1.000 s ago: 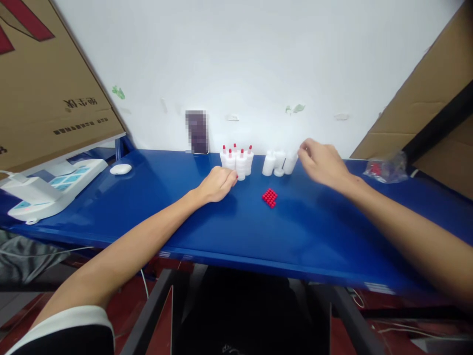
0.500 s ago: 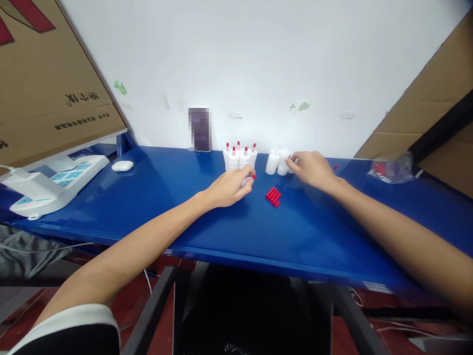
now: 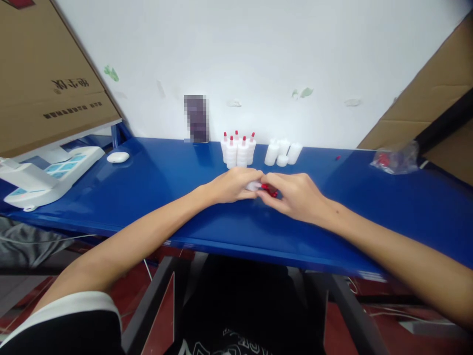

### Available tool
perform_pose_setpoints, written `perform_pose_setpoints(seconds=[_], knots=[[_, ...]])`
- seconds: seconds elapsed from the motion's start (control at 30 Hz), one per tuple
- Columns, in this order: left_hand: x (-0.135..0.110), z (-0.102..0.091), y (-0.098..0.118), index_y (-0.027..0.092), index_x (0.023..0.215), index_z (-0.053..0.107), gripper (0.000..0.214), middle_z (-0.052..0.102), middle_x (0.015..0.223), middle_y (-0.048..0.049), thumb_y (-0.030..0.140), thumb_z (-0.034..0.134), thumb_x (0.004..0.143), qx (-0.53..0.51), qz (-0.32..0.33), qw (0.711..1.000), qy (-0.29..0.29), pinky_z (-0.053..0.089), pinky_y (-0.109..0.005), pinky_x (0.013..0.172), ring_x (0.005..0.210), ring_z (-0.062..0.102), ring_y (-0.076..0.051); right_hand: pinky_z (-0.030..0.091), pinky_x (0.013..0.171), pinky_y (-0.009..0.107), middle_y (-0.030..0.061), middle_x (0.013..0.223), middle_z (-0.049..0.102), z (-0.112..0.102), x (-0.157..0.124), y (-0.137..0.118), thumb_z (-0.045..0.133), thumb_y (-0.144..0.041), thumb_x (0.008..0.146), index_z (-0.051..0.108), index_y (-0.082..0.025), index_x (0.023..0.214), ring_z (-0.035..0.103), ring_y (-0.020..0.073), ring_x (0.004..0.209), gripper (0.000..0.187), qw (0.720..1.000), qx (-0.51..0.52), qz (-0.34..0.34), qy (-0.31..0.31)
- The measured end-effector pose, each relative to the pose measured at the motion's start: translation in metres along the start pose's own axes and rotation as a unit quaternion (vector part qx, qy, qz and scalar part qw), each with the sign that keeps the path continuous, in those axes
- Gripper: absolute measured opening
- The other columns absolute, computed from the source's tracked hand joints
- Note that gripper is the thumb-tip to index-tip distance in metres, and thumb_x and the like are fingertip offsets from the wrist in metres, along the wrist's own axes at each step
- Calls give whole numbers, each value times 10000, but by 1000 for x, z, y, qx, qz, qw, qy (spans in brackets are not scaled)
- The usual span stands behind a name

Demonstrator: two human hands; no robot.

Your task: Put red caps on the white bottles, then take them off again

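My left hand (image 3: 240,185) is closed around a small white squeeze bottle (image 3: 253,186), mostly hidden by the fingers, its nozzle pointing right. At the nozzle's end is a red tip cap (image 3: 263,187), and the fingers of my right hand (image 3: 291,195) are closed about it. Red caps (image 3: 274,194) on the table show partly between the right thumb and fingers. Behind my left hand stand several white bottles with red-tipped nozzles (image 3: 242,153). Right of these is a group of white bottles without red tips (image 3: 272,154); one (image 3: 283,160) seems to lie on its side.
A blurred dark phone-like object (image 3: 197,118) leans on the wall. A white case (image 3: 118,157) and a power strip (image 3: 55,172) are on the left of the blue table (image 3: 155,197). At right lie a clear bag (image 3: 395,159) and a small red piece (image 3: 338,158).
My right hand has left the white bottles and come left and nearer to meet my left hand. My left hand still holds its bottle, now turned with the tip rightward. The view has shifted slightly.
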State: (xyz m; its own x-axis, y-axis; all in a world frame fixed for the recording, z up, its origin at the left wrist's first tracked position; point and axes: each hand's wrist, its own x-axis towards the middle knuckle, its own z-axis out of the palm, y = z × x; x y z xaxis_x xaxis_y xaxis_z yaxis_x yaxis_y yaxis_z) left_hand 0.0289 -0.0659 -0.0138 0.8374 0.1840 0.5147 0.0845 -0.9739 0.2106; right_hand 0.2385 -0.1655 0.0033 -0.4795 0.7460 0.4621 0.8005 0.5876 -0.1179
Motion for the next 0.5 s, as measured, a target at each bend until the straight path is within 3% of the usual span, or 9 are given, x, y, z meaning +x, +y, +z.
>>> perform_pose_setpoints(seconds=[0.2, 0.37, 0.43, 0.5], knots=[[3, 4, 5, 187, 902, 584, 132, 651, 777, -14, 280, 537, 983, -7, 14, 1000, -13, 476, -254, 649, 671, 596, -136, 279, 573, 318, 54, 719, 646, -4, 2, 4, 333, -448, 1064, 600, -206, 861, 499, 159, 578, 414, 999, -1, -35, -28], [-2, -3, -2, 182, 1164, 662, 263, 702, 890, -59, 239, 463, 1002, 87, 32, 995, -23, 512, -283, 710, 780, 657, -174, 316, 589, 320, 3, 595, 482, -14, -1, 20, 295, -436, 1064, 421, -234, 709, 427, 141, 527, 428, 995, 97, 32, 3], [-6, -8, -10, 187, 1213, 663, 293, 745, 975, -64, 255, 471, 1001, 91, -7, 996, -14, 530, -281, 749, 825, 689, -170, 324, 599, 329, -6, 575, 462, -20, -1, 32, 317, -454, 1064, 394, -237, 692, 418, 140, 519, 438, 993, 102, 61, -26], [-9, -12, -17, 186, 1175, 683, 281, 770, 1039, -63, 294, 496, 996, 87, -49, 995, -2, 541, -280, 793, 883, 717, -173, 329, 606, 340, -1, 580, 492, -24, -2, 45, 345, -461, 1062, 412, -235, 692, 450, 150, 533, 439, 989, 80, 75, -99]])
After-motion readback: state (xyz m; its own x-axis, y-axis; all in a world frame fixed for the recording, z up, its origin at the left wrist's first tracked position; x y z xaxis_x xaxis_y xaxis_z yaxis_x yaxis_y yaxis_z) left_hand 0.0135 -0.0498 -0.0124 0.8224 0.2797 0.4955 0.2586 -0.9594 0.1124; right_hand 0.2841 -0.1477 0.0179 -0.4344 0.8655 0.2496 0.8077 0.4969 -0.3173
